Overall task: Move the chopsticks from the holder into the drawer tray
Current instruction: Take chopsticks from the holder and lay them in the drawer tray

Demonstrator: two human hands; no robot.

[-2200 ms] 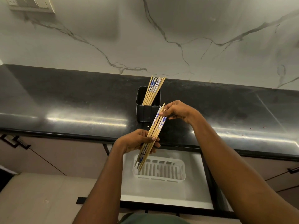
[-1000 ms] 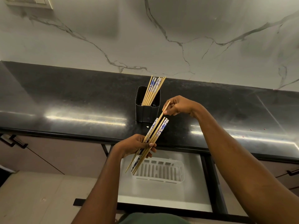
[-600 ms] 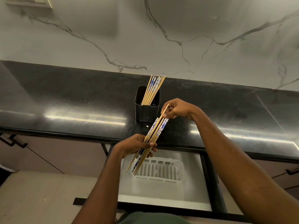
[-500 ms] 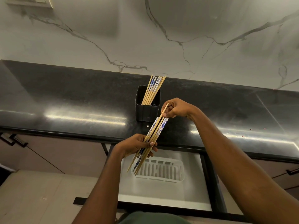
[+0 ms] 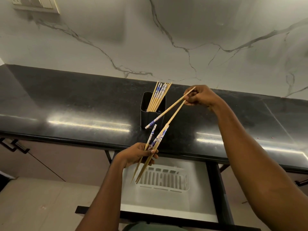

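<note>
A black holder [image 5: 152, 114] stands on the dark counter [image 5: 66, 104] with several wooden chopsticks [image 5: 158, 95] leaning in it, blue-patterned ends up. My left hand [image 5: 138, 155] is shut on a small bundle of chopsticks [image 5: 154, 147] above the open drawer. My right hand [image 5: 200, 95] pinches two chopsticks [image 5: 168, 110] by their thin ends. One of them slants down to the left in front of the holder. The other reaches down to the bundle. The white slotted tray [image 5: 164, 180] lies in the drawer [image 5: 166, 205] below my left hand.
A marble wall with a switch plate [image 5: 35, 4] rises behind the counter. Closed cabinet fronts with dark handles [image 5: 15, 146] flank the drawer. The drawer's black front edge [image 5: 150, 219] juts toward me over the tiled floor [image 5: 41, 205].
My right hand has pulled up and to the right, drawing two chopsticks out of the bundle by their thin ends. The left hand keeps its grip on the others.
</note>
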